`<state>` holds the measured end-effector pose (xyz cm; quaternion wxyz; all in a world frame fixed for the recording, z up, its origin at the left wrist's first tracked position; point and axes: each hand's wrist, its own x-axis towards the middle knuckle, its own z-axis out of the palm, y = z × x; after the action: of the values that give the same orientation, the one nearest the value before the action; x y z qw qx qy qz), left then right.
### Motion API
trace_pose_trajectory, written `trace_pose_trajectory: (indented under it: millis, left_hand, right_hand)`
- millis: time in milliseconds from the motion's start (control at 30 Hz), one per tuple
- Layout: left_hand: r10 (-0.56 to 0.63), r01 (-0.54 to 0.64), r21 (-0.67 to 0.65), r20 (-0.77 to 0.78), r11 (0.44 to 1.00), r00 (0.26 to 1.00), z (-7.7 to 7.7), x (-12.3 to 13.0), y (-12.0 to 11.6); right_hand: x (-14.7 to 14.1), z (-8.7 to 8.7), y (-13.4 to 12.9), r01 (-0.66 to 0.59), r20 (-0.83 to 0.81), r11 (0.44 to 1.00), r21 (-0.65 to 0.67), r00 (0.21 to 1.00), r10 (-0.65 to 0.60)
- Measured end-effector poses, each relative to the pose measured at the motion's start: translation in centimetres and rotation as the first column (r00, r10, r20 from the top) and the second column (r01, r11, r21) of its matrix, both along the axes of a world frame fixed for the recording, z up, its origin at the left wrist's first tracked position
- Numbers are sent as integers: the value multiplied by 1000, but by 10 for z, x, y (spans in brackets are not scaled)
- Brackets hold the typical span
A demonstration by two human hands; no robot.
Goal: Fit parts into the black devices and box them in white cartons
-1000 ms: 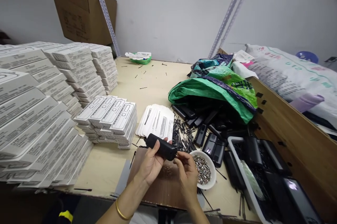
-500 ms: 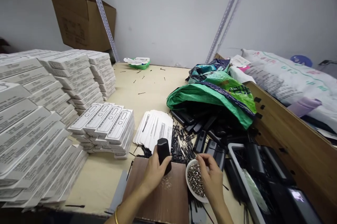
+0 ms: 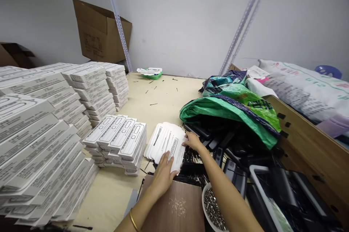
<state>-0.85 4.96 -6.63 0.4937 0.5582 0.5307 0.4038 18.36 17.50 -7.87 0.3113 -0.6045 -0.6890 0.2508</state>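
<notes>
A fanned pile of flat white printed cartons (image 3: 170, 139) lies ahead of me on the table. My left hand (image 3: 163, 174) rests on the near end of the top carton, fingers laid out flat. At the carton's right edge, the fingertips of my right hand (image 3: 192, 141) are closed on it. A black oblong case (image 3: 193, 168) lies among thin black sticks behind the brown board (image 3: 152, 217). Tiny pale bits (image 3: 177, 206) are scattered on that board. Under my right forearm stands a white bowl of small metal pieces (image 3: 214, 206), partly hidden.
Stacks of white boxes (image 3: 35, 130) fill the left side, with a lower stack (image 3: 117, 139) nearer the middle. To the right are a green sack (image 3: 218, 106) spilling black cases, a white-rimmed tray (image 3: 257, 184) and a wooden side board (image 3: 305, 152). A green tray (image 3: 152, 74) sits far back.
The black case has left my left hand and lies behind the board. Both hands have moved to the flat cartons, the right one away from the bowl. The camera view has shifted.
</notes>
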Motion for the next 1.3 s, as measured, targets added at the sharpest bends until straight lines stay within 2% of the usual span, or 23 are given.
trace_pose_trajectory:
  millis: [100, 167, 200, 233, 267, 300, 333, 367, 400, 433, 500, 600, 667, 800, 933, 1100, 1167, 1300]
  left_hand:
    - [76, -76, 1, 94, 997, 993, 18, -7, 10]
    - [104, -100, -29, 237, 995, 966, 34, -7, 16]
    - [71, -42, -94, 324, 995, 944, 42, -6, 17]
    - [13, 70, -185, 415, 980, 910, 49, -4, 18]
    - [-49, 218, -277, 508, 936, 860, 54, -1, 16]
    - [-92, 360, -344, 599, 867, 795, 58, 1, 13]
    - [-103, 465, -380, 676, 799, 729, 60, 5, 9]
    - [-86, 523, -393, 733, 756, 675, 60, 8, 4]
    - [-51, 534, -396, 767, 747, 640, 60, 10, -2]
    - [-15, 516, -396, 783, 760, 622, 59, 13, -8]
    - [38, 428, -396, 768, 812, 639, 57, 16, -17]
    - [68, 264, -361, 694, 894, 717, 58, 19, -24]
    - [81, 173, -324, 641, 930, 763, 59, 20, -27]
    - [78, 131, -309, 582, 942, 809, 58, 21, -32]
    - [160, 67, -374, 541, 925, 825, 56, 19, -35]
    - [205, 17, -374, 546, 927, 813, 52, 16, -44]
    - [229, -7, -354, 590, 935, 775, 51, 17, -49]
    - [246, -2, -370, 612, 929, 752, 48, 16, -52]
  right_hand:
    - [6, 19, -2, -66, -19, 997, 34, 998, 66]
    - [7, 36, -11, -113, -50, 990, 81, 992, 117]
    - [7, 44, -16, -139, -59, 985, 104, 988, 145]
    - [5, 51, -23, -173, -81, 977, 123, 980, 183]
    - [4, 57, -31, -212, -131, 968, 137, 964, 230]
    - [3, 61, -38, -255, -217, 957, 139, 935, 281]
    - [1, 63, -46, -292, -335, 947, 137, 886, 321]
    - [0, 64, -55, -315, -470, 939, 136, 814, 341]
    - [-1, 62, -63, -320, -595, 938, 134, 730, 334]
    - [-3, 60, -71, -296, -692, 947, 127, 657, 298]
    - [-10, 54, -89, -159, -773, 983, 88, 612, 168]
    - [-27, 44, -114, 46, -738, 999, -4, 674, -34]
    - [-40, 39, -128, 101, -692, 994, -35, 716, -97]
    - [-56, 35, -144, 174, -683, 984, -51, 713, -161]
    - [-61, 36, -151, 202, -808, 976, -82, 560, -184]
    - [-62, 42, -150, 82, -904, 973, -214, 360, -229]
    - [-61, 43, -148, 70, -903, 963, -262, 335, -270]
    - [-61, 40, -155, 63, -882, 954, -294, 367, -296]
